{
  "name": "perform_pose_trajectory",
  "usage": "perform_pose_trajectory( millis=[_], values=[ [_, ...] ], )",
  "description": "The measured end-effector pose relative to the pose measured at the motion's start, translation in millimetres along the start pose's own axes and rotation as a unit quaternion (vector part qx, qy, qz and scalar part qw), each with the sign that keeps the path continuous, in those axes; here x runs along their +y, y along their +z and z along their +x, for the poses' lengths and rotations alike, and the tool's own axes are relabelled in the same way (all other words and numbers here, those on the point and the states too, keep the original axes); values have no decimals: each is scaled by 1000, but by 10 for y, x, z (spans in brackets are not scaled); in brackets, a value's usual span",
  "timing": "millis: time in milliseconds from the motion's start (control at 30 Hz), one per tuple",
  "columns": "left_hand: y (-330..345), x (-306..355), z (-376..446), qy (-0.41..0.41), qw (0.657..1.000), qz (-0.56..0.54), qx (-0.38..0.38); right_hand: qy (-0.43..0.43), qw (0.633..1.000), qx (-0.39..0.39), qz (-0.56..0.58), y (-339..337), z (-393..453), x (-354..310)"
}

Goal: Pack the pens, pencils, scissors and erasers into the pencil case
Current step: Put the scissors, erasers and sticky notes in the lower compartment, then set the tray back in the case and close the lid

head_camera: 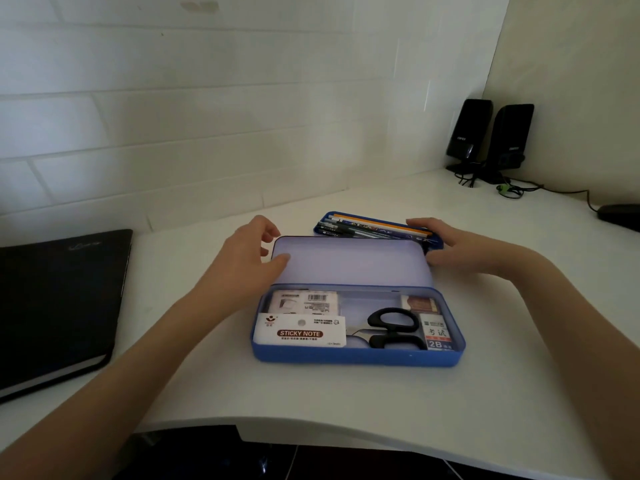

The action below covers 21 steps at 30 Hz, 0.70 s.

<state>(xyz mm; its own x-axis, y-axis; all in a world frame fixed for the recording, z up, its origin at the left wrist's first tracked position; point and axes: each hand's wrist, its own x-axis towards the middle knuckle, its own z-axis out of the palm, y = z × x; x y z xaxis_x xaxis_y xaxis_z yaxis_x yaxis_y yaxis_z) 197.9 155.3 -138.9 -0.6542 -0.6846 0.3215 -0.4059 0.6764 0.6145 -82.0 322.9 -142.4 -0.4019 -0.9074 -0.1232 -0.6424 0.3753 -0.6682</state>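
Note:
The blue pencil case [356,358] lies open in front of me, its pale lid [349,261] standing up at the back. Inside are black-handled scissors [391,329], a sticky note pad [301,330], a white packet [304,301] and erasers [434,336] at the right end. Behind the lid sits a blue inner tray [438,242] holding several pens and pencils [367,226]. My left hand [242,258] grips the lid's upper left corner, thumb on its inner face. My right hand [453,242] holds the tray's right end, fingers over the pencil tips and thumb by the lid's right edge.
A closed black laptop [59,306] lies at the left. Two black speakers [491,136] with cables stand in the far right corner, and a dark mouse [620,214] rests at the right edge. The tiled wall is close behind the tray. The white desk's curved front edge [311,424] is near me.

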Motion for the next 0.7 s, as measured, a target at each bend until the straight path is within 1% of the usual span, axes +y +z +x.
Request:
perform_pose_trajectory(
  millis=[67, 133, 200, 267, 333, 467, 600, 700],
  values=[
    [34, 20, 106, -53, 997, -55, -28, -7, 1000, -3, 7, -18, -11, 56],
    [65, 13, 202, -119, 982, -137, -48, -13, 1000, 5, 12, 9, -11, 93],
    [101, -38, 277, -156, 968, -185, -63, -6, 999, 43, -11, 80, 42, 118],
    [125, -80, 313, -156, 966, -192, -69, 2, 992, 104, -75, 150, 164, 131],
    [143, -99, 324, -146, 967, -197, -64, -22, 982, 153, -108, 195, 255, 122],
    [169, -124, 330, -121, 971, -203, -22, -73, 977, 198, -23, 184, 207, 115],
    [176, -169, 328, -145, 958, -247, 10, -58, 960, 272, -21, 101, 100, 146],
    [163, -212, 333, -151, 954, -254, 48, -38, 947, 319, -6, 31, 70, 160]
  ],
)
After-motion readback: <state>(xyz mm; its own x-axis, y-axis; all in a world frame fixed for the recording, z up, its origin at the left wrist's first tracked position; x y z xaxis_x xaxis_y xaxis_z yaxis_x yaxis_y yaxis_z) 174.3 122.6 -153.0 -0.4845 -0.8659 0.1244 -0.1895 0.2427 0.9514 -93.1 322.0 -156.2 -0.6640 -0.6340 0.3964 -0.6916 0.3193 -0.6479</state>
